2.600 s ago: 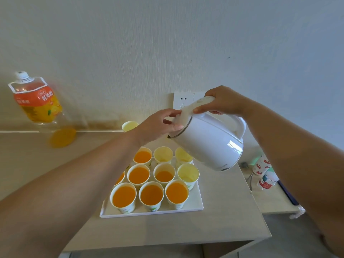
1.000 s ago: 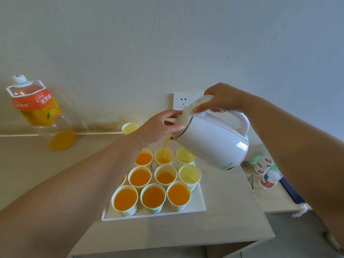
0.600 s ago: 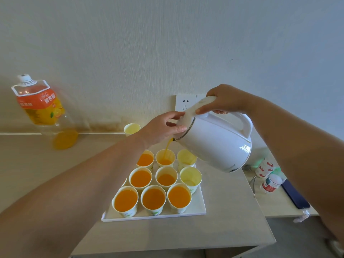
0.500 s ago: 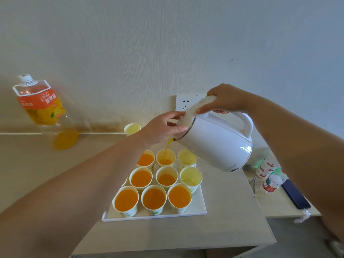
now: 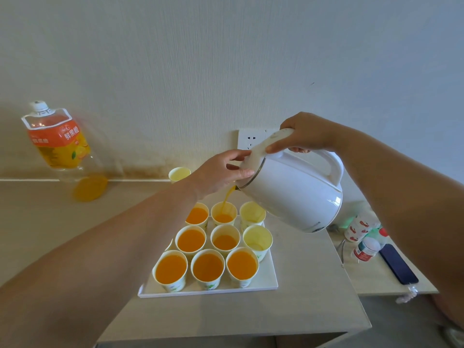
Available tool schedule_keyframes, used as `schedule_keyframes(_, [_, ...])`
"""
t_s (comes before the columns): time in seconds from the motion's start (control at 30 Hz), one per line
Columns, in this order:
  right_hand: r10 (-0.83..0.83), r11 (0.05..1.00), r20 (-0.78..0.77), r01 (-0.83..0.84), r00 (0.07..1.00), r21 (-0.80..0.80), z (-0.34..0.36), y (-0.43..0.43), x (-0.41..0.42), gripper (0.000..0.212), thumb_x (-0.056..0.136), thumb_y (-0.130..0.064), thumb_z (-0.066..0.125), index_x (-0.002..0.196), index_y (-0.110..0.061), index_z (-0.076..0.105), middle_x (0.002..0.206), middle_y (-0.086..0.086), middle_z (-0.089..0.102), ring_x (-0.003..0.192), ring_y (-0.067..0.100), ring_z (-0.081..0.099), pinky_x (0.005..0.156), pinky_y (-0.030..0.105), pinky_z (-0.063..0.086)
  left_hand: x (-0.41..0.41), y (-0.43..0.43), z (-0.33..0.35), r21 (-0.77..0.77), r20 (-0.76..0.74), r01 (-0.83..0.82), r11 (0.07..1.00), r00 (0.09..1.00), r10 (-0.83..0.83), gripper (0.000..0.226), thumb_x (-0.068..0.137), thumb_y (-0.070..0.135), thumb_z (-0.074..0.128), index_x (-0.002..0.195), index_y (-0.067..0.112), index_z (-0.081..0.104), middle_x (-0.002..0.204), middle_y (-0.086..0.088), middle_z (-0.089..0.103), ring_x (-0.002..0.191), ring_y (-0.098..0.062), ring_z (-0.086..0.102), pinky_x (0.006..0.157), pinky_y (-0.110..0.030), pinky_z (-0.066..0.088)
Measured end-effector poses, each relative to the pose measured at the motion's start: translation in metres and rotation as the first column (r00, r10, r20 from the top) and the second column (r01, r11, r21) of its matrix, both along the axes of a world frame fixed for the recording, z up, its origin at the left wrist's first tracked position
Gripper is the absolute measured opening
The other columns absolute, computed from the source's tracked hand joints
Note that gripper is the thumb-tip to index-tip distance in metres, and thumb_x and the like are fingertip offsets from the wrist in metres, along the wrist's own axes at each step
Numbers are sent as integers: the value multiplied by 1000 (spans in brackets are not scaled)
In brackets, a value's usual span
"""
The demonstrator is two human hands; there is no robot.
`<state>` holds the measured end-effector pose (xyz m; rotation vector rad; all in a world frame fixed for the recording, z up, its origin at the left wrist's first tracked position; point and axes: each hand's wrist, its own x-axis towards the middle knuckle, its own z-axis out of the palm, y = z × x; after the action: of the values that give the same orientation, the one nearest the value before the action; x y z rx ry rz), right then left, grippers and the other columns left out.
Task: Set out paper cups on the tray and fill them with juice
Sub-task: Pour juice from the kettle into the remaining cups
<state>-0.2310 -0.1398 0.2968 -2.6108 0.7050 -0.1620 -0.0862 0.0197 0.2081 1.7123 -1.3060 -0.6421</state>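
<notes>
My right hand (image 5: pixel 303 133) grips the handle of the white kettle (image 5: pixel 293 194), thumb lying along the lid. The kettle is tilted left above the white tray (image 5: pixel 266 281). My left hand (image 5: pixel 221 172) pinches the lid's front edge by the spout. A thin orange juice stream (image 5: pixel 227 199) falls into the back-middle paper cup (image 5: pixel 223 214), which is partly full. Several cups on the tray hold juice. The back-right cup (image 5: pixel 252 212) and the middle-right cup (image 5: pixel 257 238) look empty.
A spare empty cup (image 5: pixel 179 174) stands behind the tray near the wall. A nearly empty juice bottle (image 5: pixel 59 141) stands at the far left. A wall socket (image 5: pixel 251 139) is behind the kettle. A lower table at right carries small jars (image 5: pixel 365 248) and a phone (image 5: pixel 398 266).
The kettle has tipped further and juice now streams from its spout into the back-middle cup, whose level has risen. Both hands keep their hold on the kettle.
</notes>
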Motion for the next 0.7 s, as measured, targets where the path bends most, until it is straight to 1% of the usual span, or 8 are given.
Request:
schedule_keyframes(0.13, [-2, 1000, -2, 2, 1000, -5, 2, 1, -1, 39, 72, -46, 75, 63, -14, 54, 53, 1, 54, 47, 13, 46, 55, 25, 37, 1, 0, 0, -2, 6, 4, 1000, 1000, -4, 52, 87, 31, 66, 136, 24, 50, 129, 6, 59, 113, -14, 58, 99, -34, 48])
schedule_keyframes(0.3, [-4, 1000, -3, 4, 1000, -5, 4, 4, -3, 39, 73, -44, 76, 61, -15, 52, 51, 0, 52, 46, 13, 45, 54, 24, 36, 0, -1, 0, 0, -4, 2, 1000, 1000, -2, 52, 87, 31, 67, 136, 25, 50, 128, 5, 60, 113, -15, 59, 101, -39, 48])
schedule_keyframes(0.7, [-9, 1000, -4, 9, 1000, 0, 8, 7, -3, 39, 73, -44, 76, 60, -16, 52, 49, -2, 51, 46, 13, 44, 55, 25, 37, 0, 0, 0, -8, -36, -4, 1000, 999, 4, 51, 86, 31, 68, 135, 26, 53, 125, 6, 62, 113, -14, 60, 100, -42, 48])
